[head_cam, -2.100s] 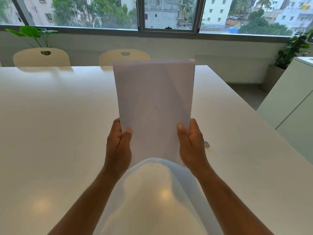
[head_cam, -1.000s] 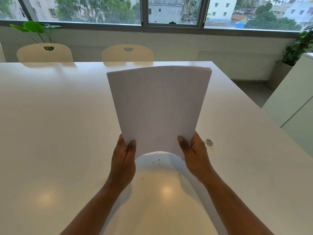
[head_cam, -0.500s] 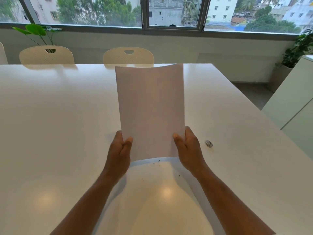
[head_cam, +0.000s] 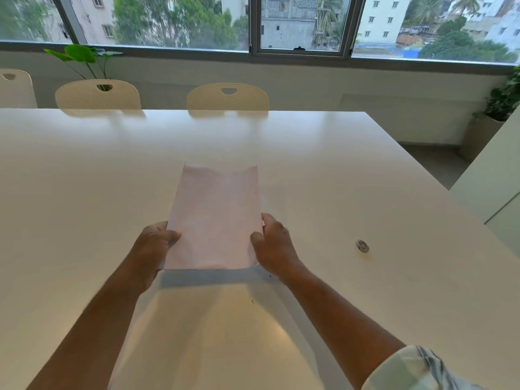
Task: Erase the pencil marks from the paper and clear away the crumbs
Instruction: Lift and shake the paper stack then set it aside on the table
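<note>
A white sheet of paper (head_cam: 215,218) is held low over the white table (head_cam: 84,178), tilted away from me, its near edge just above the surface and casting a shadow. My left hand (head_cam: 153,246) grips its left edge and my right hand (head_cam: 274,246) grips its right edge, thumbs on top. No pencil marks can be made out on the blurred sheet. A tiny dark crumb (head_cam: 252,302) lies on the table just in front of the paper. A small eraser (head_cam: 362,246) lies on the table to the right of my right hand.
Cream chairs (head_cam: 227,96) stand along the table's far side under a wide window. A potted plant (head_cam: 84,59) is behind the left chair, another plant (head_cam: 503,99) at the far right. A white cabinet (head_cam: 495,175) stands beyond the table's right edge.
The paper has gone from upright in front of me down toward the table, tilting nearly flat. Crumbs fell from it onto the table. Both hands kept their grip and moved lower.
</note>
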